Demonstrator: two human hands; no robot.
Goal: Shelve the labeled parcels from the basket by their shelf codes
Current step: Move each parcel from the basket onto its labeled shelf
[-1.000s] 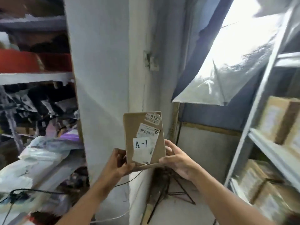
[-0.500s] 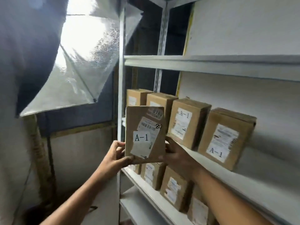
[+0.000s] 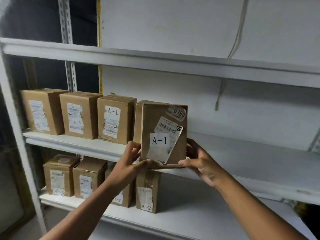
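Note:
A brown cardboard parcel (image 3: 164, 134) with a white "A-1" label is upright just in front of the middle shelf (image 3: 242, 153). My left hand (image 3: 128, 163) grips its lower left corner, thumb under the bottom edge. My right hand (image 3: 200, 161) holds its lower right corner. The parcel sits at the right end of a row of A-1 boxes (image 3: 116, 118), partly hiding the one directly behind it. The basket is out of view.
The lower shelf (image 3: 181, 220) carries several boxes, one marked "A-2" (image 3: 147, 191). The middle shelf is bare to the right of the held parcel. An upper shelf (image 3: 155, 59) runs overhead. A white upright post (image 3: 15, 129) stands at the left.
The view swung from a wall to face the shelving. Both hands carried the A-1 parcel rightward to the end of the A-1 row on the middle shelf.

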